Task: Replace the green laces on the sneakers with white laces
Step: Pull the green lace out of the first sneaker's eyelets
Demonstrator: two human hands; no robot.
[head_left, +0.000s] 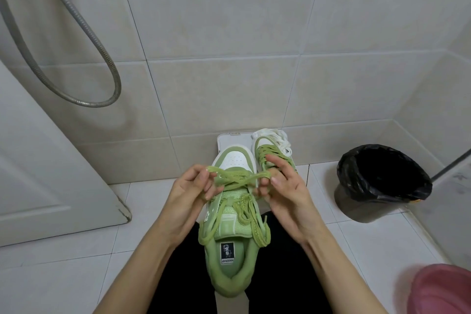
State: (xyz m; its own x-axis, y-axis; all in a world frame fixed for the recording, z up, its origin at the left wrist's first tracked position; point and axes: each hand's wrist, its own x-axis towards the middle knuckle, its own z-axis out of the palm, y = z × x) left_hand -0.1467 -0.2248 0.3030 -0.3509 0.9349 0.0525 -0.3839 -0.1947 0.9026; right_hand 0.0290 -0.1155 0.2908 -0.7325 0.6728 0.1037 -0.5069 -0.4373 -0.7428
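Note:
A green and white sneaker point(233, 260) rests between my black-clad legs, heel toward me, toe toward the wall. Its green lace point(235, 176) is partly loosened and stretched across above the tongue. My left hand point(190, 190) pinches the lace's left part, and my right hand point(281, 181) grips its right part. The second sneaker point(271, 154) stands behind my right hand against the wall, still with green laces. A bundle of white laces point(277, 139) lies just behind it.
A white flat scale point(233, 139) lies under the sneakers' toes by the tiled wall. A bin with a black bag point(382, 181) stands at the right. A pink basin point(441, 290) shows at bottom right. A door point(51, 160) and shower hose point(84, 64) are at the left.

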